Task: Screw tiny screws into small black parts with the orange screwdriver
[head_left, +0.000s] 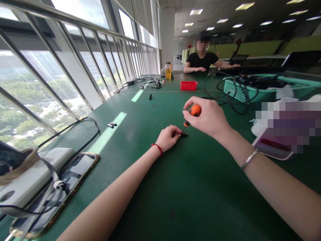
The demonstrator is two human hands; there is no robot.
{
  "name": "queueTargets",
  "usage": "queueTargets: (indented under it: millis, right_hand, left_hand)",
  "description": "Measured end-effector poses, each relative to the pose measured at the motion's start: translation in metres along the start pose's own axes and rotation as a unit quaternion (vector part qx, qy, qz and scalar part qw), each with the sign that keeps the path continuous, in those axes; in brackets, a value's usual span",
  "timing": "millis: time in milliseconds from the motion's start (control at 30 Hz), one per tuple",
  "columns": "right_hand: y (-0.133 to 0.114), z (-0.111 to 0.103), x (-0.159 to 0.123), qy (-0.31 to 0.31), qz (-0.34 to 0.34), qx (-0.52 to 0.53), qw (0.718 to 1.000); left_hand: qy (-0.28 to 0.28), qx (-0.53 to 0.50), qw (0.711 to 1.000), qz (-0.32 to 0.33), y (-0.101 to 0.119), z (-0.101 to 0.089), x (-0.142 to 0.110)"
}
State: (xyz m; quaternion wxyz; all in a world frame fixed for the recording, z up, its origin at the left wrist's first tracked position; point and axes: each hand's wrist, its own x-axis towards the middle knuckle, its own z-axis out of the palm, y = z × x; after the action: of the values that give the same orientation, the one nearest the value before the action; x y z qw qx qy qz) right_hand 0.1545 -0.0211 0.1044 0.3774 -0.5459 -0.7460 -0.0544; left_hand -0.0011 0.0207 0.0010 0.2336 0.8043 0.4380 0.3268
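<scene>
My left hand (pixel 168 137) rests on the green table (pixel 190 187) with its fingers pinched on a small black part (pixel 183 134), holding it flat. Just above it, my right hand (pixel 207 116) is wrapped round the orange handle of a small screwdriver (pixel 194 111). The screwdriver's black shaft points down and left, its tip at the black part. A red cord circles my left wrist and a silver bangle my right.
A phone (pixel 62 187) and a white power bank with cables lie at the near left. A pink phone (pixel 272 147) sits at the right, beside a teal basket (pixel 235 90) with black cables. A red tray (pixel 188 85), a jar (pixel 168 70) and a seated person (pixel 203 60) are at the far end.
</scene>
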Motion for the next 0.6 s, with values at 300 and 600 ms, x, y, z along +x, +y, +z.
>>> queueTargets:
  millis: [300,600]
  right_hand:
    - [-0.0004,-0.0002,0.0005,0.012,0.032,-0.021,0.999]
    - [-0.0031,-0.0029,-0.0002,0.005,0.022,-0.015,1.0]
  left_hand:
    - [-0.001,-0.002,1.0,-0.003,0.0021,-0.0009,-0.0003]
    - [-0.003,-0.008,1.0,-0.004,0.001,-0.0005,-0.0003]
